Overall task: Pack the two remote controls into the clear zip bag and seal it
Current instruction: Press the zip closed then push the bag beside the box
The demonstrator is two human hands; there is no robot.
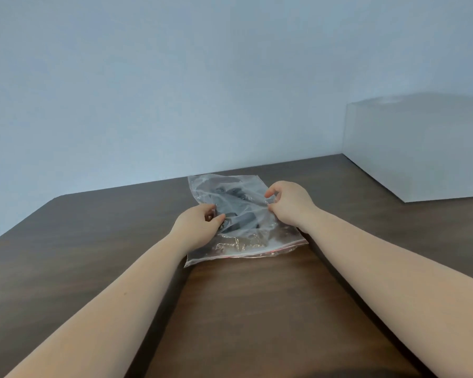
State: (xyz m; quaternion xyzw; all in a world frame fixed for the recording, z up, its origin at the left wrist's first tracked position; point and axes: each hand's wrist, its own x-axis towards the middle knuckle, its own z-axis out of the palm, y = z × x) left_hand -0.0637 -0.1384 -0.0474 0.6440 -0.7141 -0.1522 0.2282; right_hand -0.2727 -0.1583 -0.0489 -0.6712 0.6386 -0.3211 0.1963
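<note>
A clear zip bag (pixel 230 186) lies on the dark wooden table (pixel 93 255), its red zip strip along the near edge. Dark remote controls (pixel 238 211) show through the plastic inside it, blurred; I cannot separate them clearly. My left hand (pixel 200 223) rests on the bag's left side, fingers pinching the plastic over a dark remote. My right hand (pixel 290 204) pinches the plastic at the bag's right side. Both forearms reach in from the near edge.
A white box-like block (pixel 421 148) stands at the back right of the table. A pale wall runs behind the table's far edge. The table's left corner is cut at an angle.
</note>
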